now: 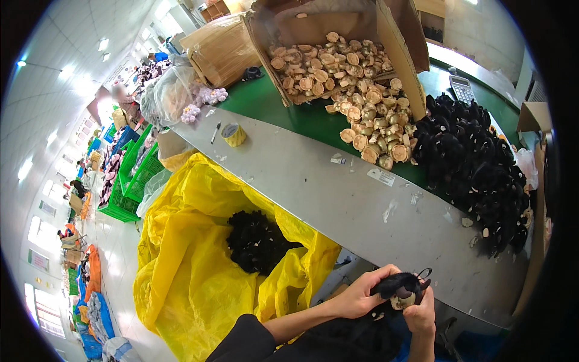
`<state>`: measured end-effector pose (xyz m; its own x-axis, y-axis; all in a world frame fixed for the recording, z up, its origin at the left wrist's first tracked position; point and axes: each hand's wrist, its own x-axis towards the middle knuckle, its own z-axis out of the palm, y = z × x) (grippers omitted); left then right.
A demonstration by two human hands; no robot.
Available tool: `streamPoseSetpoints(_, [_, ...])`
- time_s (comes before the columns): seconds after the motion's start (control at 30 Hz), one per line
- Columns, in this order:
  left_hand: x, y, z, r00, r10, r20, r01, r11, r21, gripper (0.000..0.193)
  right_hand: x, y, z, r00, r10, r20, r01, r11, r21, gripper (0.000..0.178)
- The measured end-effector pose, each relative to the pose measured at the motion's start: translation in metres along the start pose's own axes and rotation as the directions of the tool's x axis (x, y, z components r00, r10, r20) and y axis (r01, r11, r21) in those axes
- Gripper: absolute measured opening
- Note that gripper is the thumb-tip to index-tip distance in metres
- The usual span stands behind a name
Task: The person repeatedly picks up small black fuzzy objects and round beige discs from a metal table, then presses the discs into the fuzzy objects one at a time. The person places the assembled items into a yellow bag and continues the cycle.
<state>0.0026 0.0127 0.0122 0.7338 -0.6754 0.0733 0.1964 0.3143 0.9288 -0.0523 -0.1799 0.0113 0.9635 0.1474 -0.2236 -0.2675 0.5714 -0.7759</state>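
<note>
Close to the table's near edge, my left hand (362, 295) and my right hand (421, 312) are both closed on a small black furry plush piece (400, 282). A round tan shell-like part (403, 300) shows at its lower side, between my fingers. A thin dark loop sticks up at its top right. My left fingers grip the piece from the left, and my right thumb presses beside the tan part. My fingers hide much of the piece.
A cardboard box (398, 54) spills tan shell-like parts (374, 114) onto the green tabletop. Black furry pieces (464, 163) are heaped at the right. Below the grey table edge (313, 187), a yellow bag (187, 241) holds more black pieces. A tape roll (234, 134) and a calculator (462, 89) lie on the table.
</note>
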Motion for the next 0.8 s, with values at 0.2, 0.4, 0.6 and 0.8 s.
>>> streamPoseSetpoints(0.2, [-0.001,0.009,0.004,0.999,0.025,-0.028,-0.025,0.999,0.024,0.027,-0.013,0.004,0.020,0.990,-0.039,-0.139,0.032,0.998,-0.047,0.060])
streamPoseSetpoints(0.4, [0.000,0.008,0.000,0.998,0.044,0.053,-0.045,0.999,0.018,0.033,-0.022,0.013,0.026,0.977,-0.137,-0.162,0.136,0.991,-0.014,0.092])
streamPoseSetpoints(0.6, [-0.005,0.007,-0.004,0.997,-0.065,0.042,0.065,0.998,0.007,0.033,-0.026,0.011,0.022,0.990,-0.044,-0.134,0.047,0.999,0.026,0.079])
streamPoseSetpoints(0.8, [-0.004,0.010,-0.005,0.996,0.041,0.075,-0.043,0.999,0.020,0.036,-0.028,0.016,0.023,0.991,-0.057,-0.121,0.068,0.994,0.088,0.075])
